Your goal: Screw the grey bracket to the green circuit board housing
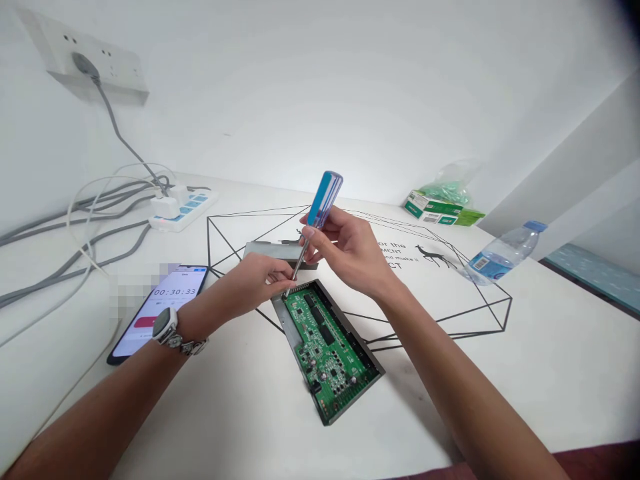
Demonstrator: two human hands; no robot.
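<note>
My right hand (350, 247) grips a screwdriver (325, 198) by its clear and blue handle, which leans up and to the right. Its metal shaft slants down to the far left corner of a green circuit board (320, 333). My left hand (255, 283), with a watch (166, 325) on the wrist, has its fingers pinched at the lower shaft, close to that corner. Those fingertips partly hide the screwdriver's tip, so a screw there cannot be made out. The board lies in a shallow dark metal casing (350, 320) on the table. Behind it sits a grey metal piece (255, 249), partly covered by my hands.
A phone (173, 300) showing a timer lies left of my forearm. Cables and a power strip (187, 207) occupy the back left, below a wall socket (113, 63). A water bottle (505, 253) lies tilted at right. Green boxes (435, 207) stand against the wall.
</note>
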